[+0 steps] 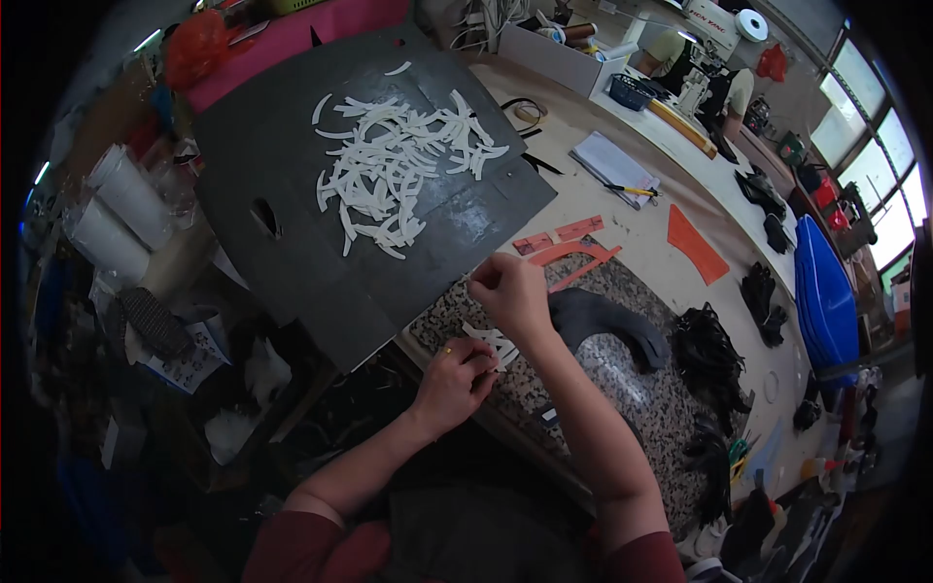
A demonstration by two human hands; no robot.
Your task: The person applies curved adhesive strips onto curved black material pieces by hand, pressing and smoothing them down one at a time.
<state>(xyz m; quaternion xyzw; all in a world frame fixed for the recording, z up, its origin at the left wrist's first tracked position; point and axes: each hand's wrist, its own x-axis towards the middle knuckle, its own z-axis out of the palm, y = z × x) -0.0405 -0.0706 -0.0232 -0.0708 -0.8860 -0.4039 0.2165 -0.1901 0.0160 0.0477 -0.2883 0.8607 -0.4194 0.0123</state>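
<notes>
My left hand [455,384] is at the near edge of a speckled stone slab [622,389], a ring on one finger. Its fingers curl closed against a few white curved strips [501,348]. Just above it, my right hand [512,291] is held in a pinch beside the corner of a dark board [437,282]; whatever its fingertips hold, if anything, is hidden. On that board lies a loose heap of similar white curved pieces [389,160]. Dark curved pieces [607,325] rest on the slab to the right of my right forearm.
Orange strips [559,235] and an orange template [696,243] lie beyond the slab, near a notepad [614,167] with a pen. Bundles of black pieces [708,355] sit at the right. White rolls [131,199] stand left. Another person [734,97] is at a sewing machine.
</notes>
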